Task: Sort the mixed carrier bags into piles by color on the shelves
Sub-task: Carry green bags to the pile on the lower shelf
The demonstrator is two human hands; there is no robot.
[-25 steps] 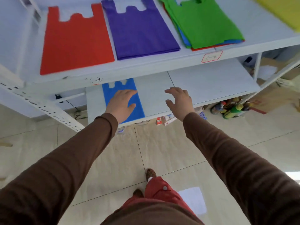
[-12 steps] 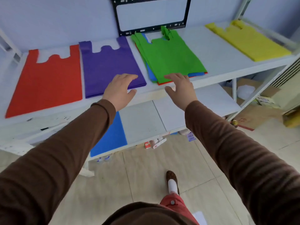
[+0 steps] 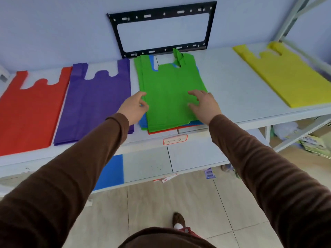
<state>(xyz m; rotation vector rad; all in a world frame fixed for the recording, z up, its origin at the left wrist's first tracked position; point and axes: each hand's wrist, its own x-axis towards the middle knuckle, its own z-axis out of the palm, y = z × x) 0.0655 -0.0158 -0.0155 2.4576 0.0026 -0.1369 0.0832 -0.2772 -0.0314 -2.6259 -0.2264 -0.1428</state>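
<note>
A mixed stack of carrier bags (image 3: 168, 90) lies in the middle of the upper shelf (image 3: 231, 90), a green bag on top with blue and red edges showing beneath. My left hand (image 3: 133, 108) is at the stack's left edge with its fingers curled against it; whether it grips is unclear. My right hand (image 3: 204, 104) is over the green bag's lower right part, fingers spread. A red bag (image 3: 26, 111) and a purple bag (image 3: 96, 101) lie flat to the left, a yellow bag (image 3: 286, 76) to the right. A blue bag (image 3: 111, 169) lies on the lower shelf.
A black metal frame (image 3: 161, 29) hangs on the wall behind the stack. A label (image 3: 175, 139) is stuck on the upper shelf's front edge. Small packets and clutter lie on the tiled floor (image 3: 179, 199) under and right of the shelves.
Both hands rose from the lower shelf, where the left lay on the blue bag, to the mixed stack on the upper shelf. The view tilted upward.
</note>
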